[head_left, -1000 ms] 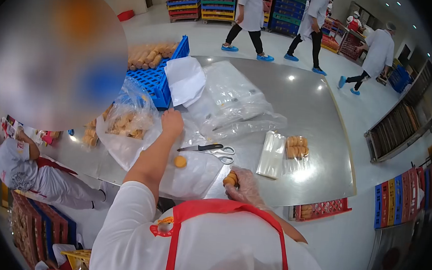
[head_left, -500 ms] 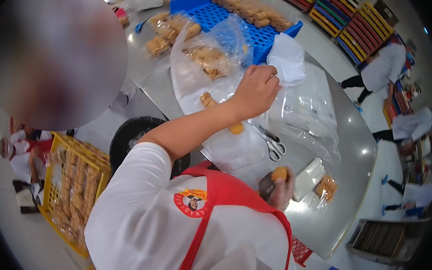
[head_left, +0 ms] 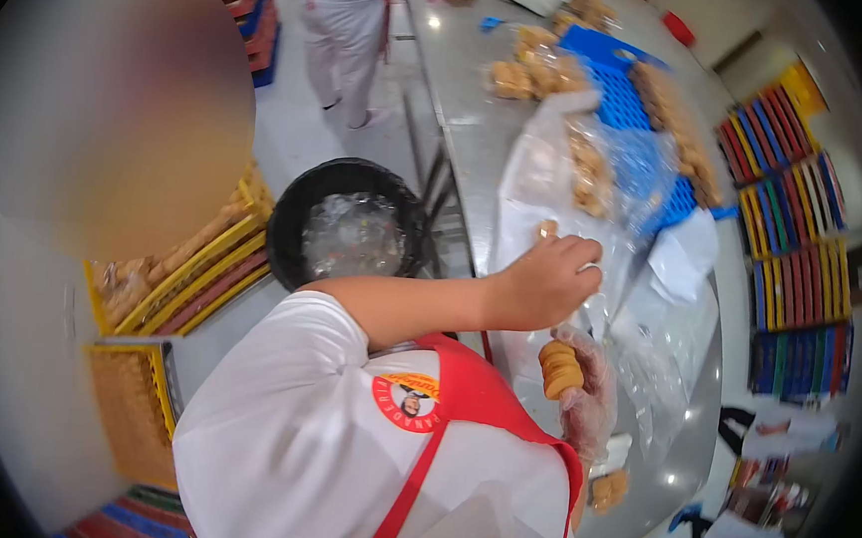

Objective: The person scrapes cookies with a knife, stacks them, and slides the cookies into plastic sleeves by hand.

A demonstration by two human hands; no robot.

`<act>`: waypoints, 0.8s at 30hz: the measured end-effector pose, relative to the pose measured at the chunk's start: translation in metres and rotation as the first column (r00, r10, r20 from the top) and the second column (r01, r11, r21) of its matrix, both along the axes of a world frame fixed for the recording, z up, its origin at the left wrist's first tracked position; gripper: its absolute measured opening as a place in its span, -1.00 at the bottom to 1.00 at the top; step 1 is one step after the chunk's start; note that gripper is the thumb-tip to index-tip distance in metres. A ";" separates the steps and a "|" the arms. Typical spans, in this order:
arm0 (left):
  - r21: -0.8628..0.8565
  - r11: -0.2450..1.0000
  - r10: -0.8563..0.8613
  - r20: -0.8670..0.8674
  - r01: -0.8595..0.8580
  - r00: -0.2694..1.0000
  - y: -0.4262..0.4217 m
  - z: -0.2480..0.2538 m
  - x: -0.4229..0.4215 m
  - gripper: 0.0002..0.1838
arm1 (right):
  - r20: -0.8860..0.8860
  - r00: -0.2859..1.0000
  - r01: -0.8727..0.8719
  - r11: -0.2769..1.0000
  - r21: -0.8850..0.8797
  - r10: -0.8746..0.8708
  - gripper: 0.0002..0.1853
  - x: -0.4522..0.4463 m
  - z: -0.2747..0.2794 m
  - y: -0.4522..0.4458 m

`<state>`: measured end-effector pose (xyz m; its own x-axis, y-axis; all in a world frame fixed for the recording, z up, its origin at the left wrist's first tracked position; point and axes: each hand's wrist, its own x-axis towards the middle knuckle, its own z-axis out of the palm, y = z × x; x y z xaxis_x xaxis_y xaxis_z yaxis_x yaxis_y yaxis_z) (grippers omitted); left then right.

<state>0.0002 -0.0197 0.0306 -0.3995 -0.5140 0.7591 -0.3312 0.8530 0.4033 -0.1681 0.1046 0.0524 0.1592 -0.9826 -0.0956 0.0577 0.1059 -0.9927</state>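
My left hand is bare and hovers over the work table, its fingers curled together. Whatever they hold, if anything, is hidden. Just beyond the knuckles, a small piece of biscuit shows against the white plastic sheet. My right hand, in a clear plastic glove, is close to my red apron and grips a short stack of round golden biscuits. A clear bag of biscuits lies farther up the sheet.
A blue crate with rows of biscuits stands at the table's far side. Bagged biscuits lie beside it. On my left are a black bin with plastic waste and yellow crates. One person stands past the bin.
My view has swung, bringing the bin and crates further into sight. My right hand now shows a stack of biscuits where one round piece showed. My left hand is nearer to the right one.
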 end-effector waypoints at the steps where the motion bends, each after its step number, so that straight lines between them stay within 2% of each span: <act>1: 0.027 1.000 0.011 -0.015 -0.010 1.000 0.002 -0.002 0.007 -0.81 | -0.016 0.999 -0.052 0.999 0.003 0.052 -0.01 0.005 0.001 -0.003; 4: 0.050 0.998 0.044 -0.102 -0.039 0.994 0.004 -0.003 0.023 -0.79 | -0.038 0.988 -0.149 0.989 0.010 0.149 -0.11 0.018 -0.007 -0.019; 5: 0.105 0.993 0.068 -0.119 -0.055 0.991 0.001 -0.002 0.031 -0.77 | -0.041 0.985 -0.168 0.986 0.018 0.169 -0.16 0.024 -0.004 -0.023; 7: 0.216 0.973 0.115 -0.149 -0.081 0.982 -0.005 0.001 0.050 -0.72 | -0.189 0.957 -0.237 0.969 -0.072 0.220 -0.23 0.030 0.001 -0.031; 8: 0.279 0.950 0.175 -0.113 -0.138 0.978 -0.009 0.000 0.059 -0.61 | -0.260 0.937 -0.267 0.957 -0.112 0.231 -0.27 0.033 0.004 -0.032; 11: 0.353 0.898 0.328 -0.135 -0.264 0.935 -0.021 -0.013 0.074 -0.52 | -0.432 0.842 -0.429 0.887 -0.173 0.323 -0.36 0.050 0.035 -0.044; 12: 0.375 0.882 0.341 -0.092 -0.285 0.935 -0.027 -0.021 0.077 -0.55 | -0.459 0.824 -0.456 0.870 -0.187 0.333 -0.36 0.054 0.040 -0.047; 13: 0.553 0.833 0.183 -0.216 -0.035 0.959 -0.035 -0.029 0.081 -0.57 | -0.486 0.805 -0.481 0.854 -0.199 0.340 -0.37 0.058 0.045 -0.050; 14: 0.671 0.707 0.048 -0.363 0.225 0.931 -0.046 -0.036 0.084 -0.59 | -0.512 0.786 -0.506 0.836 -0.210 0.347 -0.38 0.061 0.046 -0.053; 15: 0.718 0.515 -0.049 -0.520 0.468 0.853 -0.051 -0.036 0.088 -0.61 | -0.506 0.793 -0.485 0.853 -0.190 0.338 -0.37 0.062 0.045 -0.055; 16: 0.665 0.342 -0.010 -0.704 0.664 0.710 -0.052 -0.036 0.093 -0.75 | -0.501 0.801 -0.463 0.870 -0.171 0.328 -0.37 0.062 0.042 -0.057; 19: 0.561 0.375 -0.014 -0.793 0.738 0.610 -0.064 -0.040 0.104 -0.76 | -0.533 0.810 -0.406 0.890 -0.208 0.245 -0.34 0.057 0.036 -0.060; 20: 0.562 0.422 0.061 -0.801 0.712 0.596 -0.068 -0.040 0.110 -0.78 | -0.549 0.811 -0.386 0.891 -0.239 0.204 -0.33 0.053 0.035 -0.060; 22: 0.566 0.508 0.198 -0.810 0.649 0.551 -0.071 -0.023 0.125 -0.83 | -0.227 0.955 -0.247 0.937 -0.246 0.192 -0.29 0.043 0.042 -0.053; 24: 0.476 0.453 0.287 -0.878 0.754 0.382 -0.081 -0.017 0.134 -0.86 | 0.113 0.980 -0.125 0.948 -0.294 0.164 -0.26 0.033 0.044 -0.060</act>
